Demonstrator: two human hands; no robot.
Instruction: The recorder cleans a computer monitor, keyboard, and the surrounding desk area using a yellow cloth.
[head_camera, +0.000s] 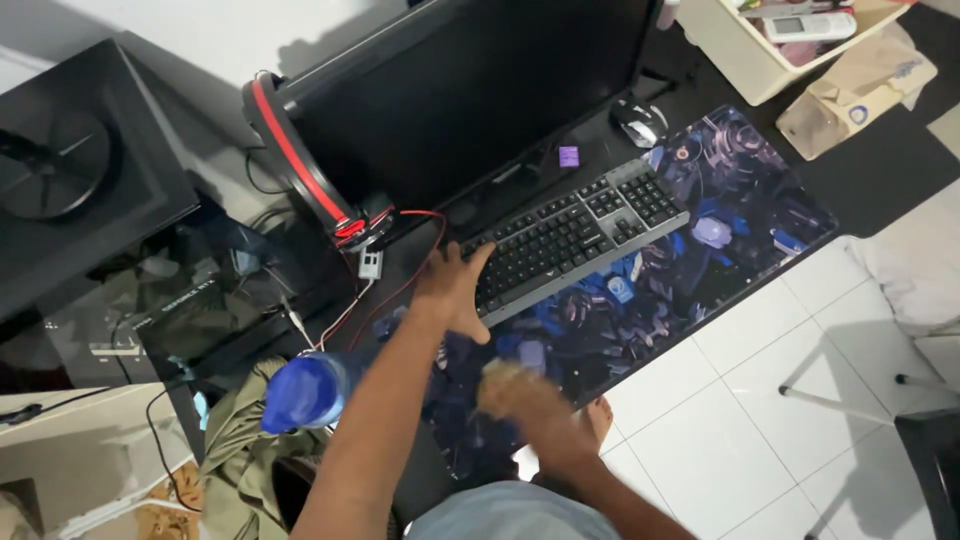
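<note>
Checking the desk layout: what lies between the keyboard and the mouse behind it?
In the head view, a small purple block sits on the dark desk between the keyboard and the mouse.

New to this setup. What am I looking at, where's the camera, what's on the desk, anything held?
There is no machine here: a person works with two bare hands, filmed by one camera worn on the head and looking down. The left hand rests on the near-left end of a grey keyboard. The right hand is blurred over a dark patterned desk mat; whether it holds anything cannot be told. Also on the desk are a black monitor, red-and-black headphones and a mouse. A blue bottle sits by the left arm.
</note>
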